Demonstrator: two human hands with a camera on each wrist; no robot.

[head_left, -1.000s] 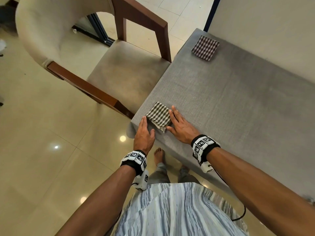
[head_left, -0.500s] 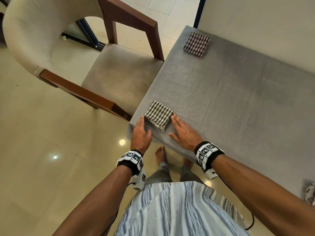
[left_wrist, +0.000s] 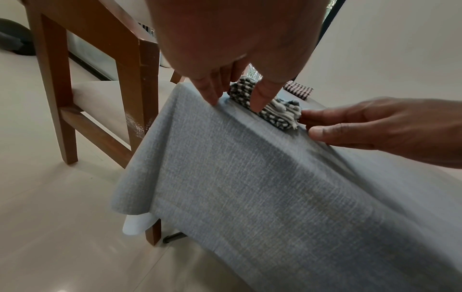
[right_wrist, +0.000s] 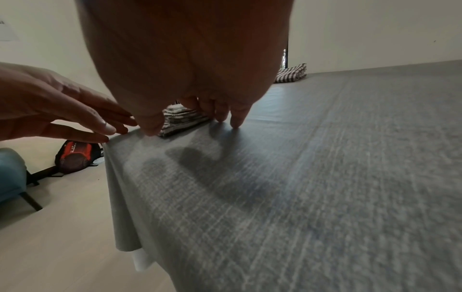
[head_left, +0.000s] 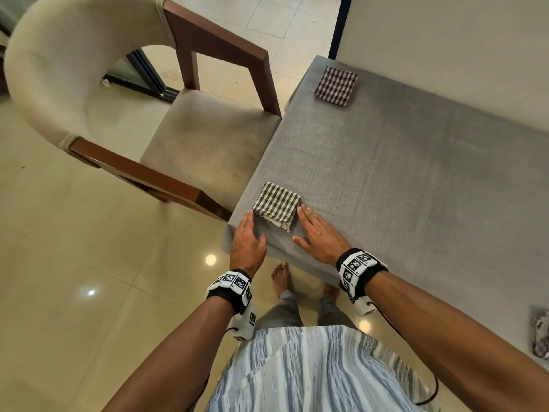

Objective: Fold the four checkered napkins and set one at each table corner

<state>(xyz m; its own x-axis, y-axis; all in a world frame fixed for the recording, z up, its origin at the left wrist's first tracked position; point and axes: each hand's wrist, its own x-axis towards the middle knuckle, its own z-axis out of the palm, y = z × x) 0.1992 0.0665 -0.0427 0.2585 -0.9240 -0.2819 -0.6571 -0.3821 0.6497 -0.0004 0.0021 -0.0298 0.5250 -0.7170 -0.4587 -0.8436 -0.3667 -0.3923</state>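
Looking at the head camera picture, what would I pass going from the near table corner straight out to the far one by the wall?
Left hand → dark checkered napkin → bare grey tablecloth → reddish checkered napkin.

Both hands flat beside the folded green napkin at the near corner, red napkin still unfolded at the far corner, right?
Not quite: the red napkin is already folded, as the head view shows. The left hand and right hand do lie flat beside the green napkin.
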